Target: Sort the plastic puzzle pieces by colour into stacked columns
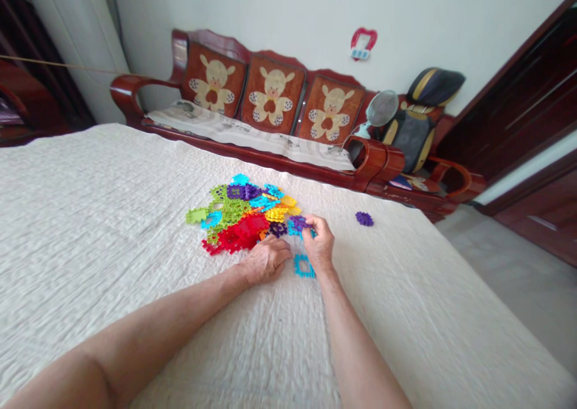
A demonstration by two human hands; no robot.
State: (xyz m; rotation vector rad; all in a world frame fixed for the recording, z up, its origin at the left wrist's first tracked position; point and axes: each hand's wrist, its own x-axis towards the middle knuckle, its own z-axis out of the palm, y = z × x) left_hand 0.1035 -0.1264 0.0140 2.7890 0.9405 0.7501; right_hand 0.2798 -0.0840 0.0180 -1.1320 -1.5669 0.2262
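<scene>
A heap of plastic interlocking building pieces lies on the white quilted cover, with red pieces in front, green pieces at the left and yellow pieces at the right. My right hand pinches a purple interlocking piece at the heap's right edge, over blue pieces. Beside the red pieces, my left hand rests low with its fingers curled in; whatever is under them is hidden. Between my hands lies a blue square frame piece, partly covered by my right wrist.
A lone purple piece lies to the right on the quilted cover. Behind stands a wooden sofa with bear-patterned cushions. A small fan and a padded seat back are at the back right.
</scene>
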